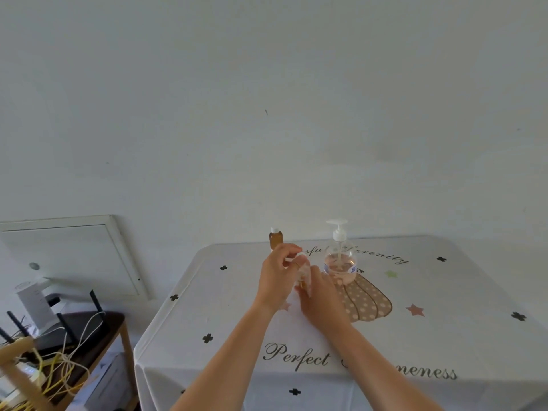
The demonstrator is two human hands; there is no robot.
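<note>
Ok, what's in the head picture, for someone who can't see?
The left hand pinches the top of a small bottle; the right hand grips its body. Nearby stand an amber bottle and a pump bottle on a tablecloth.

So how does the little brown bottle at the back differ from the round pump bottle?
The brown bottle is slim, amber, with a plain white cap; the pump bottle is bigger, round, clear, with a pump head. The brown bottle stands farther back; the pump bottle is nearer, beside the right hand gripping a small bottle. Both stand upright.

Clothed table (225, 315), pump bottle (339, 262), amber bottle (276, 239)
</note>
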